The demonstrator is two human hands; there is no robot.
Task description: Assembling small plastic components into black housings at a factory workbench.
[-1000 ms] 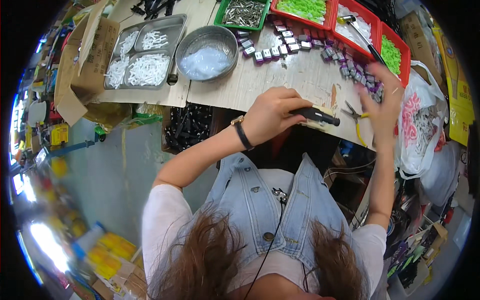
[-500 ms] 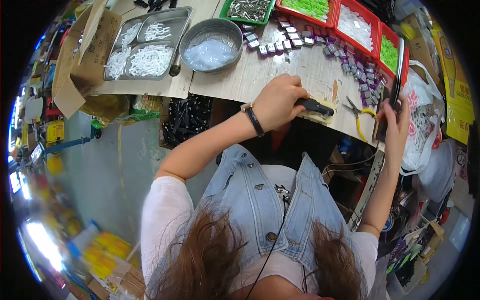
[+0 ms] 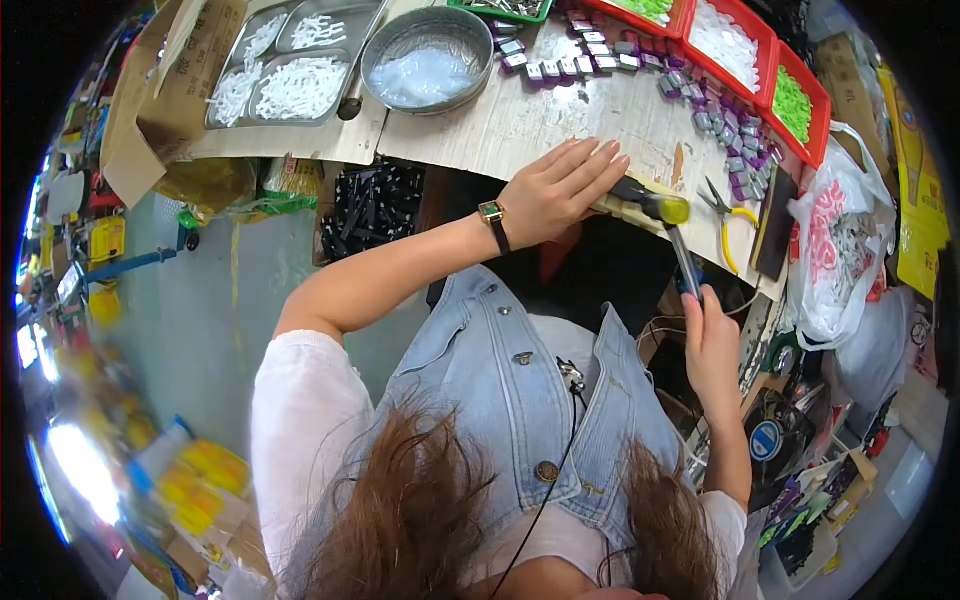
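Right hand (image 3: 712, 345), at about four o'clock in the view, is closed around the lower end of a slim grey metal rod (image 3: 686, 262) bearing a blue band; the rod slants up to a black-and-yellow tool (image 3: 648, 206) lying at the near edge of the wooden worktop (image 3: 520, 125). Whether rod and tool are one piece cannot be told. Left hand (image 3: 562, 190), just above centre, lies flat and open-fingered over the tool's left end, pressing it to the worktop edge; a square-faced wristwatch (image 3: 492, 214) sits on that wrist.

At two o'clock of the tool lie yellow-handled pliers (image 3: 728, 214) and, beside them, a dark flat rectangular slab (image 3: 773, 222). A curving row of small purple-and-silver blocks (image 3: 700, 100) runs along the worktop at one o'clock. Beyond it stand red plastic trays (image 3: 745, 45) holding white and green small parts.

At twelve o'clock sits a round metal bowl (image 3: 428, 58) with a clear plastic film inside; at eleven o'clock, a compartmented steel tray (image 3: 290, 60) of white pieces, flanked by brown cardboard (image 3: 150, 100). A white plastic bag with pink print (image 3: 835, 250) hangs at three o'clock. A round blue sign (image 3: 767, 440) with a white bar lies at four o'clock.
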